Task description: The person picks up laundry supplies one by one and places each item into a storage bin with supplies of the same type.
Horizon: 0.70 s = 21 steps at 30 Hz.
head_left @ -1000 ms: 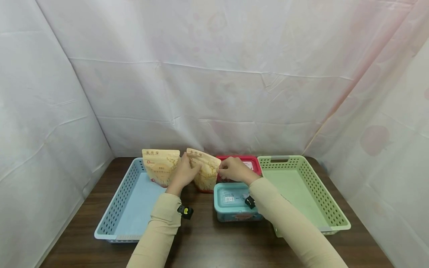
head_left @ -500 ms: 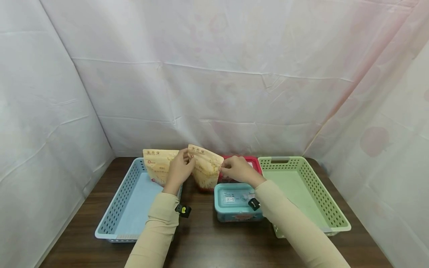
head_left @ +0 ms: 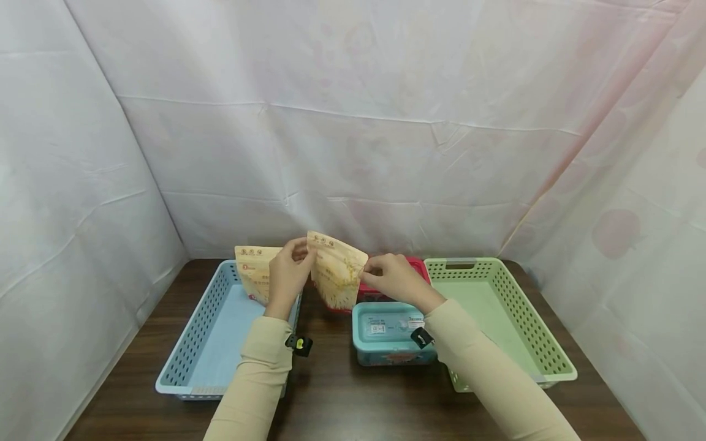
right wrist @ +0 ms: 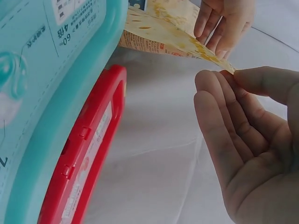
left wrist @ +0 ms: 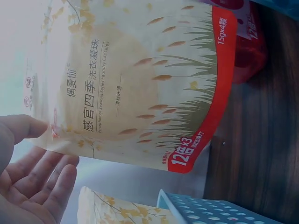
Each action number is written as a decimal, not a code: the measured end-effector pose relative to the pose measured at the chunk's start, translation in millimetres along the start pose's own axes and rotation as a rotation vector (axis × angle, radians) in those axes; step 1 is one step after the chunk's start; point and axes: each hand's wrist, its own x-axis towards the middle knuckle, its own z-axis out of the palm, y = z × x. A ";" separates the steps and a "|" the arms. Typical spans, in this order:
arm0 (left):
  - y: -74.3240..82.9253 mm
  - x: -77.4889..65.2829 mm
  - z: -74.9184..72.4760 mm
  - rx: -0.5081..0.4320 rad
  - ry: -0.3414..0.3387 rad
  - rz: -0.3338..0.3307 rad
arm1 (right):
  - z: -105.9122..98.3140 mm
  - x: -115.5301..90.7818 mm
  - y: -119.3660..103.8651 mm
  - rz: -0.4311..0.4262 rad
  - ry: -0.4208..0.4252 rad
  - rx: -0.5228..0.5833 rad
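A cream laundry capsule pouch (head_left: 333,275) hangs tilted between both hands, its left top corner higher than the right. My left hand (head_left: 288,272) pinches its left edge near the top between thumb and fingers. At the right top corner, my right hand (head_left: 393,277) pinches it between thumb and forefinger, the other fingers loosely bent in the right wrist view. In the left wrist view the pouch's printed front (left wrist: 135,88) faces the camera, with a red band along its bottom. A second matching pouch (head_left: 255,269) stands in the blue basket (head_left: 190,335), partly hidden by my left hand.
Right of the held pouch, a red lidded box (head_left: 417,267) sits behind a teal lidded box (head_left: 386,343). A green basket (head_left: 526,309) stands at the right of the dark wooden table (head_left: 353,404). White cloth (head_left: 353,153) hangs behind and at both sides.
Both hands keep hold of the pouch, which has risen a little and tilted more. My left hand has shifted slightly left and up, now covering more of the second pouch.
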 end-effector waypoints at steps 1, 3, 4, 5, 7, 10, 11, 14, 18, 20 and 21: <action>0.8 0.3 -0.4 -0.004 0.006 0.007 | -0.7 -0.6 -0.7 -0.004 0.005 0.002; 3.0 0.9 -1.3 -0.012 0.018 0.015 | -2.0 -1.7 -2.0 -0.011 0.013 0.009; 4.0 1.2 -1.6 -0.016 0.023 0.017 | -2.5 -1.9 -2.5 -0.016 0.018 0.010; 4.9 1.7 -2.1 -0.018 0.029 0.019 | -3.0 -2.2 -3.1 -0.021 0.023 0.013; 6.5 2.7 -2.8 -0.022 0.041 0.022 | -3.7 -2.4 -4.0 -0.032 0.035 0.014; 8.4 4.3 -3.6 -0.029 0.057 0.030 | -4.7 -2.1 -4.7 -0.047 0.058 0.011; 8.8 4.9 -3.9 -0.029 0.062 0.032 | -5.1 -1.9 -4.8 -0.047 0.065 0.011; 9.9 6.2 -5.0 -0.039 0.075 0.041 | -6.6 -1.7 -4.8 -0.039 0.085 0.018; 12.5 5.8 -7.4 -0.050 0.092 0.050 | -8.1 -1.7 -4.1 -0.029 0.104 0.041; 13.5 5.3 -8.3 -0.055 0.098 0.050 | -8.8 -1.8 -3.6 -0.030 0.112 0.055; 13.8 5.0 -8.7 -0.058 0.101 0.051 | -9.0 -2.0 -3.3 -0.030 0.116 0.062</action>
